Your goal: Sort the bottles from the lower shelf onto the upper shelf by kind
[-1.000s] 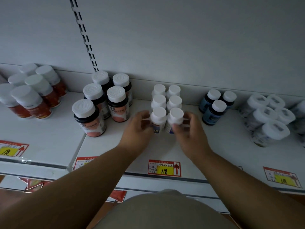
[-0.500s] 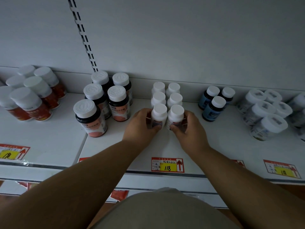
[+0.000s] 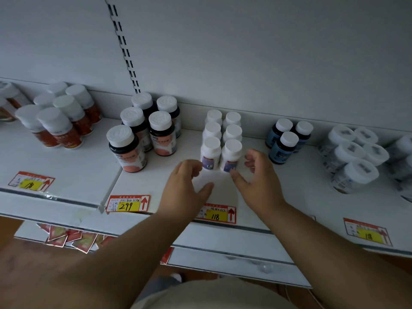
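Upper shelf (image 3: 73, 181) spans mid-frame, carrying bottle groups by kind; six small white bottles (image 3: 220, 139) stand at centre in two rows. Left hand (image 3: 185, 188) and right hand (image 3: 256, 177), lower centre, hover loosely curled just before the front pair, holding nothing. Price tag (image 3: 217, 214) below.

I'm looking at a shop: a white retail shelf (image 3: 301, 197), price tags (image 3: 219, 214) along its front edge, grouped supplement bottles (image 3: 162, 132).
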The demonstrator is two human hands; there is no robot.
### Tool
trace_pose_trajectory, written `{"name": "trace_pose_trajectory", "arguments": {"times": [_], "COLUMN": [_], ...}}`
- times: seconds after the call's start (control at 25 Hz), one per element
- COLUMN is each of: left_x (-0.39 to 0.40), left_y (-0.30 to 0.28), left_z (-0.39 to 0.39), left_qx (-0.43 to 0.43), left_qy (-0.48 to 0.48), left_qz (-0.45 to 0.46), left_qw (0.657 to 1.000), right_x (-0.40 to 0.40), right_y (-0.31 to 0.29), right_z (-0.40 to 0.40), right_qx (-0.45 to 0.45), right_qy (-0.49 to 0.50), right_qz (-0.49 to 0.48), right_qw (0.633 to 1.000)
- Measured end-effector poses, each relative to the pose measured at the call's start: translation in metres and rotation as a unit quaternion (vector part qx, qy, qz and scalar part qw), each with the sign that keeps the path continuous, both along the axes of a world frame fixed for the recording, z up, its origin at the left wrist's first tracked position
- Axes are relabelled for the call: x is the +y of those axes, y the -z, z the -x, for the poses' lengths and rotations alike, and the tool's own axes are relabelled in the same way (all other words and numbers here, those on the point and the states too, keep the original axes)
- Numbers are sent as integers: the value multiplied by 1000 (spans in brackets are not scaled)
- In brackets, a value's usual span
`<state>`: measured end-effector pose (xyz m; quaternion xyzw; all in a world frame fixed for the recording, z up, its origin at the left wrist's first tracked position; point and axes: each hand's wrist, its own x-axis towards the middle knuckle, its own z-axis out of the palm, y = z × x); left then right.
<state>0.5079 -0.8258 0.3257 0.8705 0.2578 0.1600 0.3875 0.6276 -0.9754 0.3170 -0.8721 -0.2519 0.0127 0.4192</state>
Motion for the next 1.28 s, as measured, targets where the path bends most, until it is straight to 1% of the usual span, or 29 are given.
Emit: {"name": "trace_pose_trajectory", "arguments": {"times": [0.16,0.24,0.32,0.44,0.6,0.72,0.76,0.84,0.88,0.96,1.04,1.08,1.12,1.2,1.28], "left_x": [-15,-18,-21,-41,-65,-82,-87,-97,-103,-113,-120,-122,-121,-118,-113], "left_y": [-8,-13,-14,-16,-14,-13,-11,-6,-3,-2,-1,-1,0,3,5], "left_z": [9,9,5,2,-12,-39,-52,-74,-86,-105,-122,-129,-136,-152,-168], "left_qx": [-51,-77,-103,-128,-90,-77,-75,-67,-61,-37,-6,9,28,65,67], "left_qy": [80,136,159,198,240,229,225,216,195,127,69,55,52,53,66], "left_qz": [-28,-25,-41,-12,-10,-28,-37,-55,-43,33,125,144,140,110,98], "left_qw": [995,987,981,972,967,970,971,973,978,991,990,988,988,990,991], "right_x": [-11,-20,-26,-48,-77,-97,-103,-112,-115,-118,-115,-112,-108,-99,-90], "right_y": [-13,-20,-25,-28,-34,-40,-42,-41,-41,-35,-28,-26,-23,-20,-14], "right_z": [20,36,46,55,41,13,2,-20,-34,-60,-85,-96,-104,-117,-127], "right_qx": [-33,-36,-32,-22,-28,-7,13,20,28,78,134,149,155,139,117], "right_qy": [34,76,99,114,131,111,94,68,65,74,84,81,79,102,131], "right_qz": [13,3,-13,-10,3,15,7,-25,-38,-47,-12,11,20,7,-6], "right_qw": [999,996,995,993,991,994,995,997,997,993,987,986,985,985,984]}}
